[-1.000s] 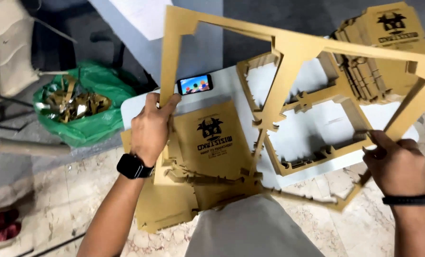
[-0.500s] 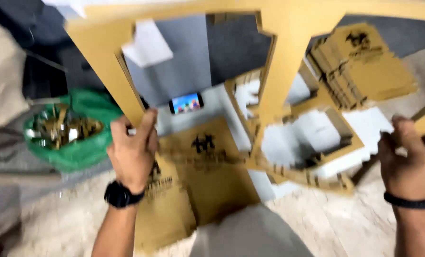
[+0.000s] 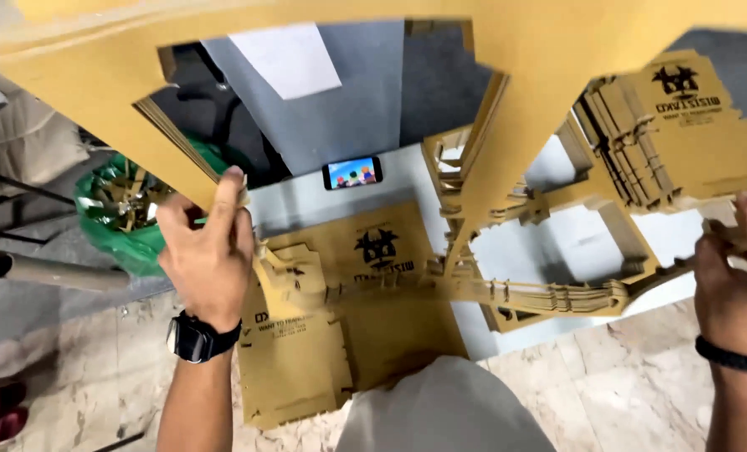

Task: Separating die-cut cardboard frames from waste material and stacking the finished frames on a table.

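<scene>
1. Across the top of the frame, a large tan cardboard cut-out frame (image 3: 541, 50) stretches from the upper left to the upper right, its struts reaching down toward the centre.
2. The left hand (image 3: 206, 255), left of centre, pinches the frame's lower left edge between thumb and fingers; a black watch (image 3: 196, 339) sits on its wrist.
3. The right hand (image 3: 737, 276), at the right edge, is closed on a thin strut of the frame; a black wristband (image 3: 737, 356) circles its wrist.
4. Below the frame, a stack of printed cardboard sheets (image 3: 348, 335) lies at lower centre on the white table (image 3: 298, 209).
5. A phone (image 3: 352, 173) with a lit screen lies just above the stack.
6. A green bag of scraps (image 3: 126, 218) sits at the left.
7. Another cardboard pile (image 3: 683, 134) lies at the upper right.
</scene>
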